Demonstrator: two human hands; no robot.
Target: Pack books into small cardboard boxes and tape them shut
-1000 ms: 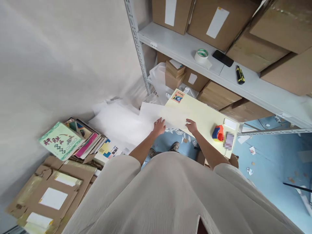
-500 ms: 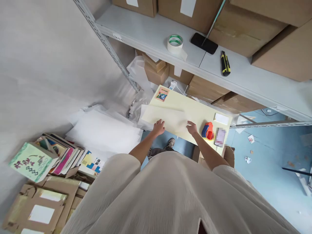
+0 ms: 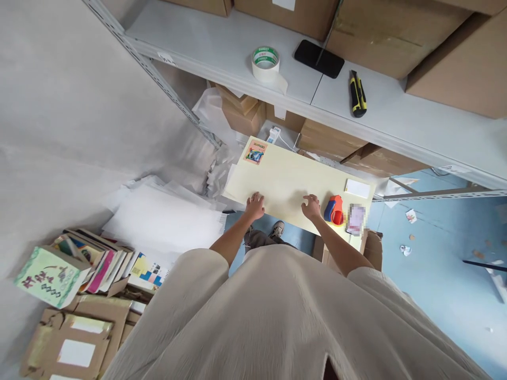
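My left hand [image 3: 255, 206] rests by the near edge of the cream-coloured table [image 3: 285, 174], fingers apart and nothing in it. Further right, my right hand [image 3: 311, 207] is over the same edge, its index finger stretched out to the left; no object shows in it. Closest to the right hand is a red and blue tape dispenser [image 3: 334, 210]. A phone with a blurred-out screen [image 3: 356, 219] lies beyond it, below a white card or box [image 3: 357, 188]. At the far left corner of the table is a small picture card [image 3: 255, 152].
A grey shelf [image 3: 214, 50] holds a tape roll [image 3: 265, 64], a black phone [image 3: 319, 58], a utility knife [image 3: 357, 94] and cartons. White sheets [image 3: 166, 216] are stacked left of the table, near books [image 3: 105, 264] and flattened cardboard [image 3: 75, 338].
The white sheet that lay across the table's left half under my left hand no longer shows there. Both hands stay at the near edge. The view has shifted slightly.
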